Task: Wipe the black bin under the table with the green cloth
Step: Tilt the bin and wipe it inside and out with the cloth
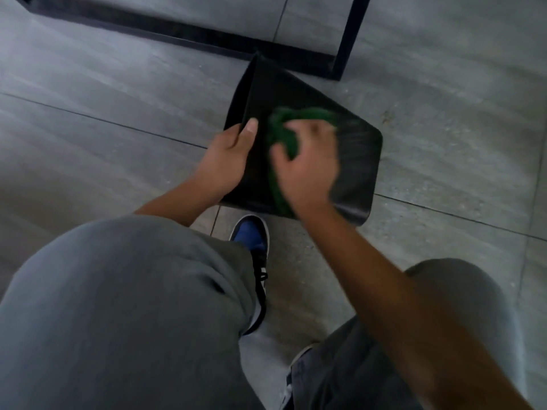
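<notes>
The black bin lies tipped on its side on the grey tiled floor, just in front of the black metal frame. Its body is matte black with flat sides and rounded corners; one sharp edge runs from the far end toward the left hand. The upward-facing side shows faint pale streaks near the right corner.

The left hand grips the bin's left edge, thumb on top and fingers curled round the side below. The right hand presses the green cloth against the upward-facing side, fingers bent and clamped on the bunched fabric. The cloth is dark green, crumpled, with a strip trailing toward the wrist. The right hand and cloth are blurred.

Below the bin, a blue and black shoe stands on the floor between grey trouser legs.
</notes>
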